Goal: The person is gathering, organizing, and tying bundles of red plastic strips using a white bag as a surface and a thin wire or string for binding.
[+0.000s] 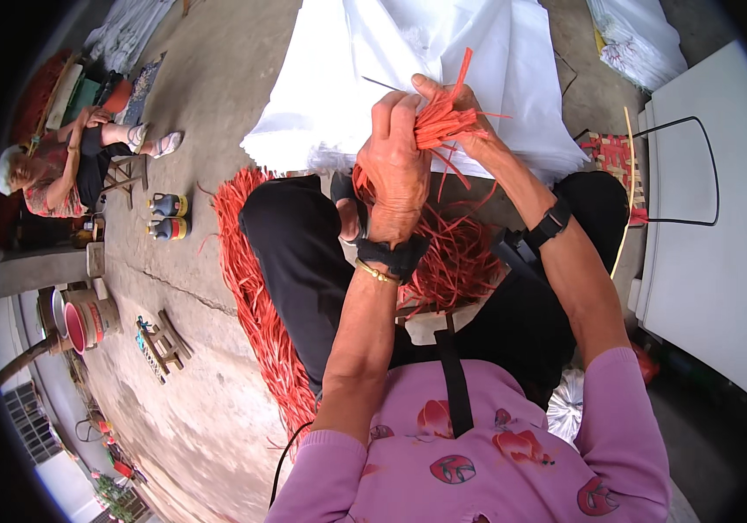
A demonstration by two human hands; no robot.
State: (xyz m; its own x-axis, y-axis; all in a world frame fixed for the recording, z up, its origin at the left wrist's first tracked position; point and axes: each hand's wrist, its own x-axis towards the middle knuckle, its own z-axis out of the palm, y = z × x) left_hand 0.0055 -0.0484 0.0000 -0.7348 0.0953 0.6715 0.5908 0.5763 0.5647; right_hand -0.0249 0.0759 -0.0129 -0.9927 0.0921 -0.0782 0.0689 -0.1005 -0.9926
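Note:
Above my lap I hold a bundle of thin red strips (445, 122), its ends fanned out and some hanging loose. My left hand (396, 166) is closed on the near left side of the bundle. From the right, my right hand (461, 98) grips the same bundle, thumb raised; its other fingers are partly hidden by the strips. A thin dark pointed piece (379, 83) sticks out leftward by my left fingertips; what it belongs to is hidden. Below my hands, between my legs, lies a tangled heap of red strips (456, 261).
Ahead lies a stack of white sheets (339, 105). A long pile of red strips (260, 322) runs beside my left leg. At right stand a white panel (722, 192) and a woven red-and-tan piece (611, 161). Another person (64, 179) sits far left, near two bottles (167, 216).

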